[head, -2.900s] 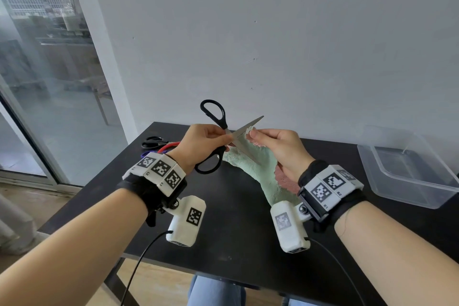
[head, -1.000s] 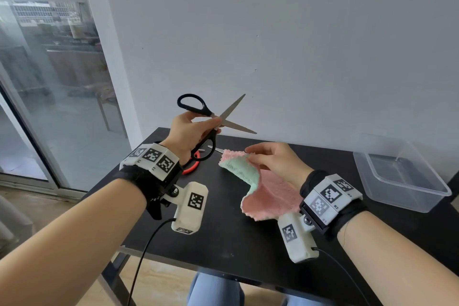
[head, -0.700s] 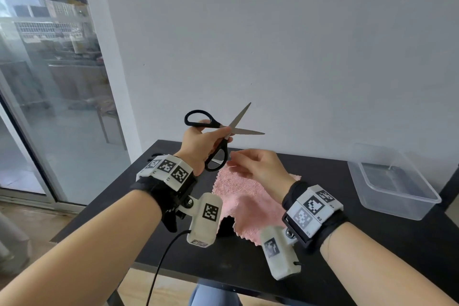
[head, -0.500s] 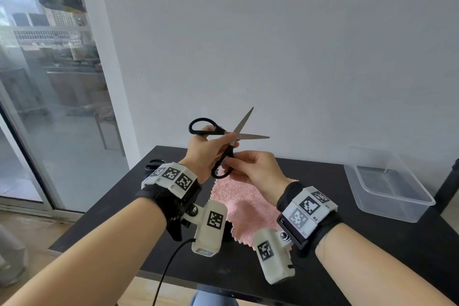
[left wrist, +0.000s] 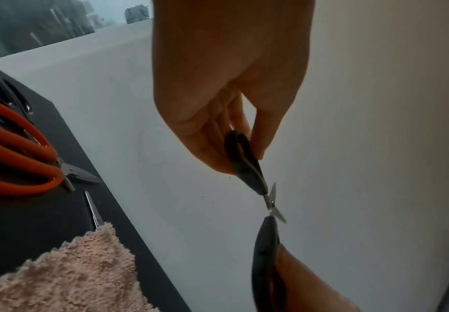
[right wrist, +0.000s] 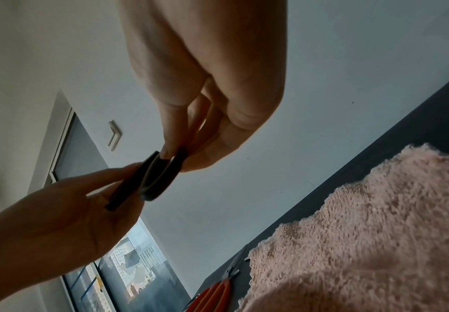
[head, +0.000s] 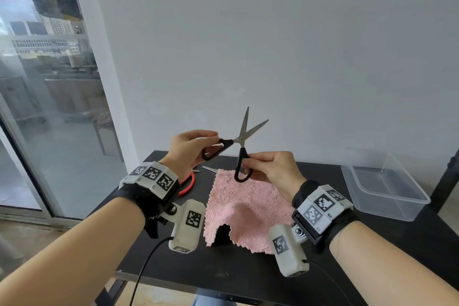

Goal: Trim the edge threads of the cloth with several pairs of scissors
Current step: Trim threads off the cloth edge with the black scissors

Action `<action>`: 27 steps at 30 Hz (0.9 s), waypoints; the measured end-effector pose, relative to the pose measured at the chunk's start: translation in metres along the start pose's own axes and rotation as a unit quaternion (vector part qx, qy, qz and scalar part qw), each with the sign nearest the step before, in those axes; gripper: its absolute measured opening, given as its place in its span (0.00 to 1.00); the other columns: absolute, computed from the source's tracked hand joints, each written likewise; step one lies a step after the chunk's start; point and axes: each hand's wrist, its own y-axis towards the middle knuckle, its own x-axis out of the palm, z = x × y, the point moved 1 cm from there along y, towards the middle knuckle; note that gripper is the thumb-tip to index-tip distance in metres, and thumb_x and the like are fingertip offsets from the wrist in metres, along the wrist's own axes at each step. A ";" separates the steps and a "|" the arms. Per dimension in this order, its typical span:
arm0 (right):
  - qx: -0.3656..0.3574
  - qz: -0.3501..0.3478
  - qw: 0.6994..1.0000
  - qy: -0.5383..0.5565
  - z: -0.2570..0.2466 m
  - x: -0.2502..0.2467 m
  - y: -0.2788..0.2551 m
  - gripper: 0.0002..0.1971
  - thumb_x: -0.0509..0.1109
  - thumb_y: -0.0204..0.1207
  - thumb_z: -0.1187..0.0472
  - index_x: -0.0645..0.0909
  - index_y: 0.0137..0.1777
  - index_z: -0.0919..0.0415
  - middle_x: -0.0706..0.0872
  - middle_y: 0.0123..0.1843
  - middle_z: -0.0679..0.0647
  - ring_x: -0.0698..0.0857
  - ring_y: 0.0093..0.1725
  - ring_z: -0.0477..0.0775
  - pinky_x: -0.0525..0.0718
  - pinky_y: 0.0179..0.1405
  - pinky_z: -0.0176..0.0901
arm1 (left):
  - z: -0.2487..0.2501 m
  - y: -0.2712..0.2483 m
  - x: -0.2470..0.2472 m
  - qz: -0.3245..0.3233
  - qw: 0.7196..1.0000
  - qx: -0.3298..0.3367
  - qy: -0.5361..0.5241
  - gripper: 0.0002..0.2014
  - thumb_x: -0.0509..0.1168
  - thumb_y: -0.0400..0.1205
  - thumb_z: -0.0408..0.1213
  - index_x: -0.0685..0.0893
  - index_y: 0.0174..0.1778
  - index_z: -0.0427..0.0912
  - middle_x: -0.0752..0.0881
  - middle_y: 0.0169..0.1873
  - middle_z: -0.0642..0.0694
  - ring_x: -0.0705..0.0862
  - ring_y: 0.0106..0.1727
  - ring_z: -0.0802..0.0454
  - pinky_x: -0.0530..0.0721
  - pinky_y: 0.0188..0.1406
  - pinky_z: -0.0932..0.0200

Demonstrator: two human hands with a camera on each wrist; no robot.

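Black-handled scissors point(head: 240, 141) hang in the air above the table, blades spread and pointing up. My left hand point(head: 191, 146) pinches one handle loop point(left wrist: 240, 156). My right hand point(head: 267, 169) pinches the other loop point(right wrist: 161, 175), which hangs down. The pink cloth point(head: 248, 208) lies loose on the black table point(head: 372, 243) under the hands, with one bump raised at its near edge. Neither hand touches the cloth.
Red-handled scissors point(head: 187, 184) lie on the table at the left behind my left wrist, with another thin pair's blade point(head: 210, 169) beside the cloth's far corner. A clear plastic box point(head: 382, 189) stands at the right. The white wall is close behind.
The cloth was held up for cutting, then laid down pink side up. My right hand let go of it and took the lower scissor handle; the scissors' blades turned upward.
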 end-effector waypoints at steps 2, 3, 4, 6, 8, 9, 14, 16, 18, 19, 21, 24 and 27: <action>-0.004 0.015 1.000 0.008 -0.001 -0.001 0.002 0.07 0.78 0.68 0.71 0.90 0.46 0.66 0.91 0.41 0.62 0.90 0.39 0.56 0.90 0.46 0.45 | -0.004 -0.001 0.001 -0.023 0.999 -0.017 0.036 0.06 0.71 0.75 0.23 0.88 0.47 0.33 0.91 0.36 0.39 0.90 0.31 0.52 0.87 0.30 0.64; -0.007 0.019 1.000 0.010 0.000 -0.002 0.003 0.07 0.78 0.68 0.71 0.90 0.45 0.65 0.92 0.42 0.63 0.90 0.39 0.57 0.90 0.47 0.47 | -0.005 -0.002 0.001 -0.035 0.998 -0.024 0.048 0.08 0.71 0.75 0.23 0.88 0.49 0.32 0.91 0.37 0.38 0.91 0.32 0.51 0.88 0.31 0.63; -0.009 0.024 1.000 0.009 0.000 -0.002 0.003 0.07 0.79 0.67 0.71 0.90 0.45 0.65 0.92 0.42 0.63 0.91 0.40 0.57 0.90 0.47 0.47 | -0.006 -0.002 0.001 -0.043 0.997 -0.031 0.058 0.08 0.71 0.75 0.22 0.88 0.50 0.31 0.91 0.37 0.38 0.91 0.32 0.50 0.88 0.31 0.63; -0.013 0.034 0.999 0.006 0.001 -0.004 0.003 0.07 0.79 0.67 0.71 0.90 0.45 0.65 0.92 0.41 0.63 0.91 0.40 0.57 0.90 0.47 0.48 | -0.006 -0.003 0.002 -0.053 0.995 -0.041 0.069 0.08 0.70 0.75 0.22 0.88 0.49 0.30 0.91 0.35 0.38 0.91 0.31 0.50 0.87 0.29 0.64; -0.014 0.039 0.999 -0.001 0.002 -0.005 0.002 0.07 0.79 0.66 0.71 0.89 0.44 0.65 0.92 0.41 0.62 0.91 0.39 0.57 0.91 0.46 0.47 | -0.007 -0.004 0.005 -0.061 0.995 -0.044 0.072 0.07 0.71 0.74 0.21 0.88 0.48 0.29 0.91 0.35 0.37 0.91 0.32 0.50 0.87 0.30 0.63; -0.014 0.039 0.999 -0.005 0.003 -0.005 0.002 0.07 0.79 0.67 0.72 0.89 0.44 0.64 0.92 0.41 0.62 0.91 0.39 0.57 0.91 0.45 0.47 | -0.009 -0.004 0.006 -0.065 0.994 -0.044 0.071 0.08 0.72 0.73 0.20 0.87 0.47 0.27 0.91 0.38 0.35 0.91 0.34 0.48 0.89 0.33 0.62; -0.024 0.041 0.999 -0.025 0.005 -0.008 0.001 0.07 0.79 0.67 0.72 0.90 0.39 0.60 0.92 0.39 0.59 0.91 0.38 0.56 0.91 0.45 0.49 | -0.019 -0.004 0.011 -0.084 0.994 -0.044 0.062 0.07 0.72 0.72 0.20 0.88 0.44 0.27 0.91 0.41 0.34 0.91 0.38 0.45 0.90 0.40 0.58; -0.027 0.043 0.998 -0.032 0.005 -0.009 0.002 0.08 0.79 0.67 0.72 0.89 0.38 0.58 0.92 0.39 0.60 0.91 0.39 0.57 0.91 0.45 0.49 | -0.024 -0.005 0.014 -0.092 0.993 -0.039 0.059 0.05 0.72 0.72 0.19 0.88 0.42 0.29 0.91 0.40 0.36 0.91 0.37 0.46 0.89 0.39 0.60; -0.027 0.050 0.998 -0.042 0.005 -0.011 0.004 0.07 0.79 0.67 0.72 0.89 0.39 0.59 0.91 0.39 0.59 0.91 0.39 0.56 0.91 0.44 0.47 | -0.027 -0.005 0.016 -0.097 0.993 -0.035 0.055 0.06 0.72 0.72 0.20 0.88 0.42 0.30 0.91 0.41 0.37 0.91 0.38 0.47 0.89 0.39 0.59; -0.026 0.051 0.997 -0.045 0.004 -0.013 0.004 0.07 0.79 0.67 0.72 0.89 0.40 0.61 0.91 0.40 0.59 0.91 0.38 0.55 0.91 0.43 0.45 | -0.028 -0.004 0.017 -0.098 0.993 -0.035 0.052 0.06 0.72 0.72 0.20 0.87 0.42 0.30 0.91 0.41 0.36 0.91 0.38 0.46 0.89 0.40 0.59; -0.025 0.045 0.996 -0.067 0.002 -0.018 0.006 0.07 0.79 0.67 0.72 0.89 0.45 0.65 0.91 0.41 0.59 0.91 0.39 0.53 0.90 0.41 0.42 | -0.029 -0.003 0.019 -0.100 0.993 -0.036 0.052 0.07 0.72 0.72 0.19 0.86 0.44 0.29 0.91 0.42 0.35 0.91 0.39 0.44 0.90 0.42 0.57; -0.029 0.041 0.988 -0.143 0.000 -0.025 0.011 0.10 0.80 0.67 0.71 0.90 0.48 0.67 0.91 0.41 0.60 0.91 0.41 0.54 0.89 0.38 0.38 | -0.027 -0.002 0.024 -0.098 0.993 -0.034 0.060 0.11 0.73 0.71 0.19 0.85 0.47 0.31 0.90 0.44 0.34 0.91 0.40 0.43 0.90 0.43 0.57; -0.050 0.069 0.971 -0.225 -0.002 -0.034 0.017 0.10 0.81 0.65 0.70 0.91 0.47 0.64 0.92 0.42 0.58 0.91 0.43 0.53 0.89 0.44 0.43 | -0.026 -0.003 0.036 -0.117 0.989 -0.035 0.084 0.13 0.73 0.71 0.20 0.85 0.51 0.31 0.90 0.44 0.34 0.91 0.38 0.45 0.89 0.39 0.58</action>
